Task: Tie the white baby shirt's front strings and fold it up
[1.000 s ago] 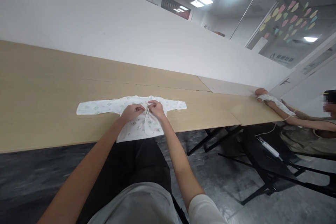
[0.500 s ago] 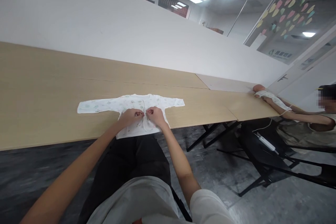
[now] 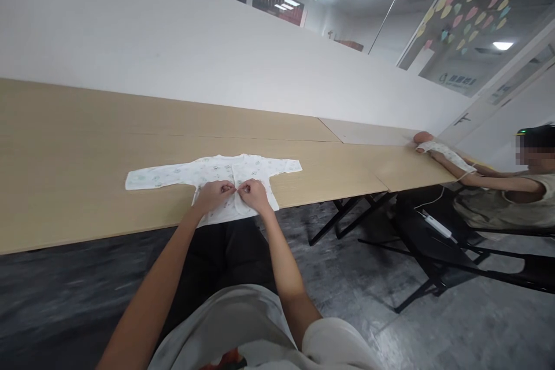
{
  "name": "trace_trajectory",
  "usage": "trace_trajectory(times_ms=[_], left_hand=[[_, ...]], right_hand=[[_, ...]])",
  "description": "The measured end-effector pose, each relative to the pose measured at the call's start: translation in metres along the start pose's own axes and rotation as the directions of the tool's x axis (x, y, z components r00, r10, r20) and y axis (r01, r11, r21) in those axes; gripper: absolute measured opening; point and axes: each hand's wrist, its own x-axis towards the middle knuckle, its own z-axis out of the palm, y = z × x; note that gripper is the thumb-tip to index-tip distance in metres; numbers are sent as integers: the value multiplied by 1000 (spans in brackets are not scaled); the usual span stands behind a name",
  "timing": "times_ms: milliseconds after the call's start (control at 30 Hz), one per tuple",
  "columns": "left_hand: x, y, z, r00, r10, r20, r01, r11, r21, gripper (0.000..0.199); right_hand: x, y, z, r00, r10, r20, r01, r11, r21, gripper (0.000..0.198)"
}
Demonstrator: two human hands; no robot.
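A small white baby shirt (image 3: 212, 169) with a light print lies spread on the table, both sleeves stretched out sideways and its lower hem at the table's front edge. My left hand (image 3: 214, 195) pinches the front opening of the shirt at mid-chest. From the other side my right hand (image 3: 254, 193) pinches the same opening, its fingertips almost touching those of the left. What exactly lies between the fingertips, cloth edge or fastening, is too small to make out.
The light wood table (image 3: 87, 185) runs along a white wall (image 3: 173, 52). Far right, a seated person (image 3: 511, 185) handles a dressed baby doll (image 3: 446, 153). A black folding chair (image 3: 425, 237) with a white power strip (image 3: 437, 225) stands between us.
My two hands have come closer together over the shirt's front opening, so the fingertips now nearly meet. The camera view has shifted slightly.
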Motion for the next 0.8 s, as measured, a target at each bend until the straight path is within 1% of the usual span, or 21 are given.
trace_trajectory(times_ms=[100, 200, 333, 500, 567, 700, 800], left_hand=[[-1, 3, -2, 1000, 16, 10, -16, 1000, 20, 43], [-1, 4, -3, 1000, 24, 5, -24, 1000, 12, 42], [1, 4, 1, 998, 57, -28, -58, 998, -5, 38], [3, 5, 7, 990, 111, -92, -110, 994, 12, 30], [4, 6, 8, 989, 107, -100, -105, 994, 27, 29], [3, 5, 11, 991, 75, -114, -69, 996, 57, 33], [1, 5, 14, 992, 50, -120, -41, 997, 72, 37]], right_hand=[[2, 2, 1, 999, 35, 3, -35, 999, 21, 9], [3, 2, 2, 999, 44, 0, -44, 999, 30, 10], [2, 2, 1, 1000, 20, 3, -20, 999, 47, 12], [-1, 2, 0, 1000, -7, -28, 8, 999, 51, 11], [-2, 3, 0, 999, 5, -36, -2, 997, 83, 10], [-4, 3, -1, 999, 31, -41, -24, 986, 166, 20], [-6, 1, -2, 998, 52, -32, -44, 976, 212, 24]])
